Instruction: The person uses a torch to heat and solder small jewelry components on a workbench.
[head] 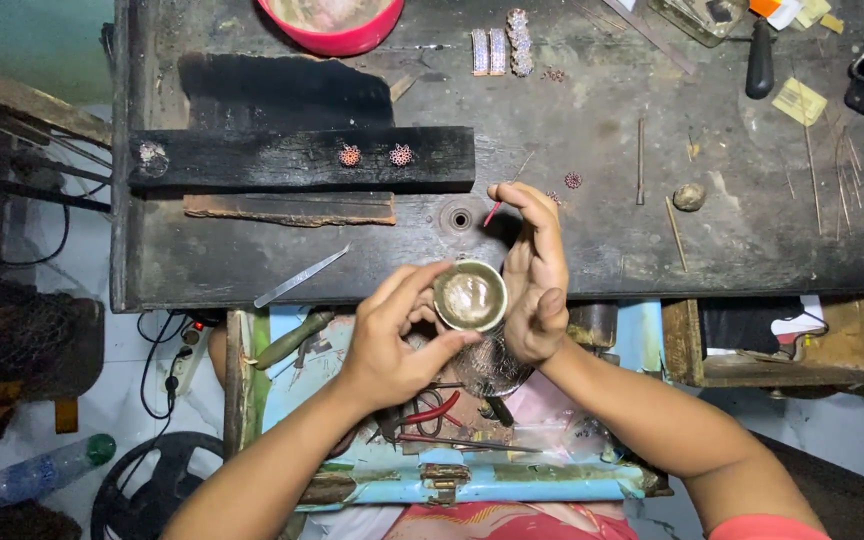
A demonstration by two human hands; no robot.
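Small round metal bowl (469, 296), held by the left hand (389, 335) at the near edge of the dark worktop (592, 240), over an open drawer (452, 470); right hand (535, 275) cupped beside it, fingertips pinching a thin red stick (493, 213); tweezers (301, 277) lying left.

Bare forearms, coral-red sleeve edge at right arm (767, 527)

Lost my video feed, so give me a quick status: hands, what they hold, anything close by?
Left hand grips small metal cup. Right hand beside cup, pinching thin red stick. Pliers in tray below.
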